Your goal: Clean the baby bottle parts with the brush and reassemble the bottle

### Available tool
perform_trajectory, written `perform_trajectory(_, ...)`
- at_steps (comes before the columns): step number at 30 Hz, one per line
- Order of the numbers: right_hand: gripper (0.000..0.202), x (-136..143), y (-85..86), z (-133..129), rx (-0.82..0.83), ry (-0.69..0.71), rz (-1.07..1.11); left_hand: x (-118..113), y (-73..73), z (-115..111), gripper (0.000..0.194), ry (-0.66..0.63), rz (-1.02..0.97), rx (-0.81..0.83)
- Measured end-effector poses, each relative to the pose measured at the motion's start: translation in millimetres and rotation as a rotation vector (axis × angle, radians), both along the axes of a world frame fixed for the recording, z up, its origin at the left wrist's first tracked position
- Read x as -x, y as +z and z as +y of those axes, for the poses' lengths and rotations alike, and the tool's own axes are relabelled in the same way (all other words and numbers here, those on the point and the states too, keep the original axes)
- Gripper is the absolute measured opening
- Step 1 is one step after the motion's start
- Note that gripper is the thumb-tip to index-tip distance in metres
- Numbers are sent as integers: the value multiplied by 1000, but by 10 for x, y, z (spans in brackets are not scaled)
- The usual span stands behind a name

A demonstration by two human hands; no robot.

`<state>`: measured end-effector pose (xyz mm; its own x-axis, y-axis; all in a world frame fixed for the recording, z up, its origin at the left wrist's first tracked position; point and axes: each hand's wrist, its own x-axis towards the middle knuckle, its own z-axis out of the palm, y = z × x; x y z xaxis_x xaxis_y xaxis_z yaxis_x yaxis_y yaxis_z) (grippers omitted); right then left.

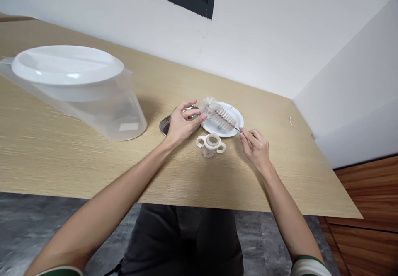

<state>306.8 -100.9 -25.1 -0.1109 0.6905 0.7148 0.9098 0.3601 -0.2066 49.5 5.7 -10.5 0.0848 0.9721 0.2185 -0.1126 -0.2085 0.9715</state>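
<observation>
A bottle brush (225, 118) with white bristles and a tufted tip is held over a white plate (239, 114). My right hand (255, 146) pinches its thin metal handle between thumb and fingers. At the tufted end is my left hand (183, 123), its fingers apart and curved; the thumb reaches the bristles' edge, and I cannot tell whether it touches them. Under my left hand lies an oval metal dish (163, 125), partly hidden. Just in front of the plate stands an upright baby bottle (209, 151) with two white handles and an uncovered mouth.
A large translucent pitcher (105, 116) with a white lid stands on the left of the wooden table (102, 168). A small, thin white piece (290, 120) lies at the right. White walls bound the table's back and right, with wooden cabinetry (370, 193) beyond the right edge.
</observation>
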Motion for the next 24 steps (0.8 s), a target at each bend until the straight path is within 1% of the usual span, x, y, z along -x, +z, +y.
perform_trajectory(6,32,136,-61,2,3,-7,64,4,21,1,81,-3,-37,11)
perform_trajectory(9,33,183,-73,-1,-27,-47,74,2,55,-25,80,-11,-20,16)
perform_trajectory(11,33,195,-73,4,-54,-91,101,-4,71,-57,80,-47,5,14)
perform_trajectory(15,36,157,-47,24,-67,-161,205,-24,48,-102,77,-156,0,-10)
perform_trajectory(19,37,71,1,29,-58,-188,264,-29,-5,-80,75,-220,-56,-41)
perform_trajectory(24,37,11,49,15,-72,-164,289,-10,-13,-36,76,-200,-57,-5)
